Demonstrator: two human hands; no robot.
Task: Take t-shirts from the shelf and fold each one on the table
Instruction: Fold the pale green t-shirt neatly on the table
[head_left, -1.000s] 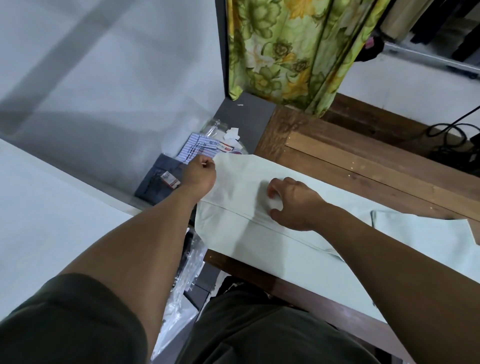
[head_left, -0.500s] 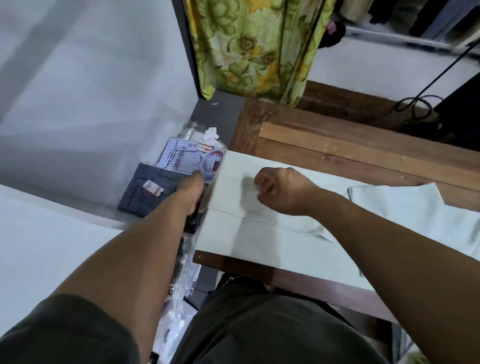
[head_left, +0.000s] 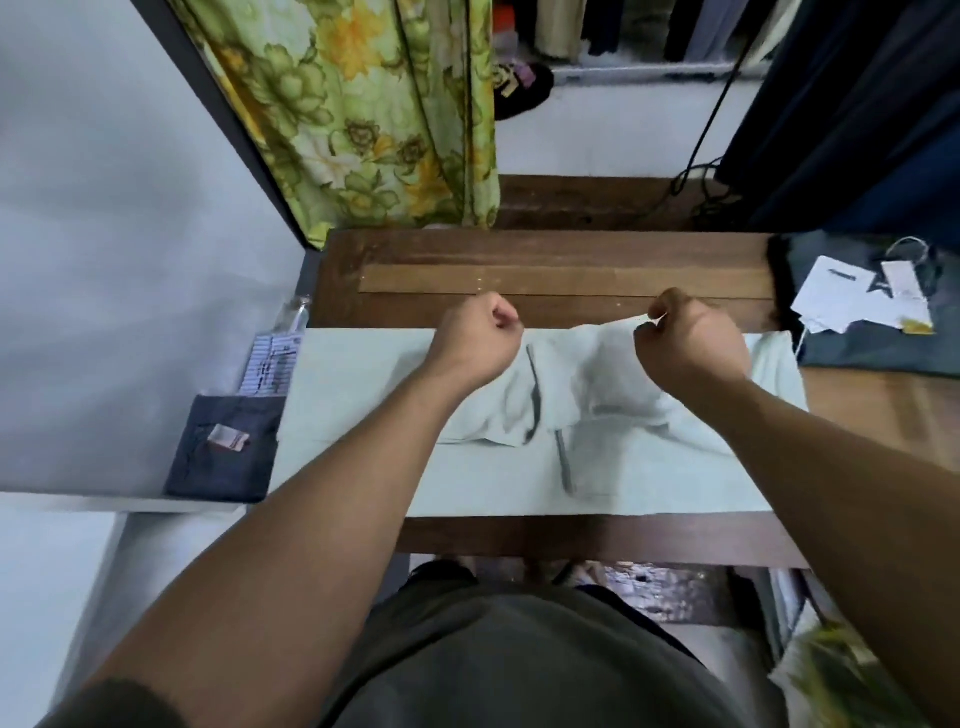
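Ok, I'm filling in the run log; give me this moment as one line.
stage: folding | left hand: grips t-shirt far edge | right hand: pinches same edge, lifted | pale green t-shirt: on wooden table, middle rumpled

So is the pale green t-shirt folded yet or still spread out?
Partly folded: the t-shirt lies across the table, its middle bunched while both hands lift its far edge.

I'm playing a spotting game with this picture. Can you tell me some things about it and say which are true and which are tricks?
1. The pale green t-shirt lies on the wooden table. True.
2. The right hand pinches the shirt's cloth. True.
3. The left hand lies flat with straight fingers. False: its fingers are curled.
4. The curtain is plain blue. False: it has green and yellow flowers.
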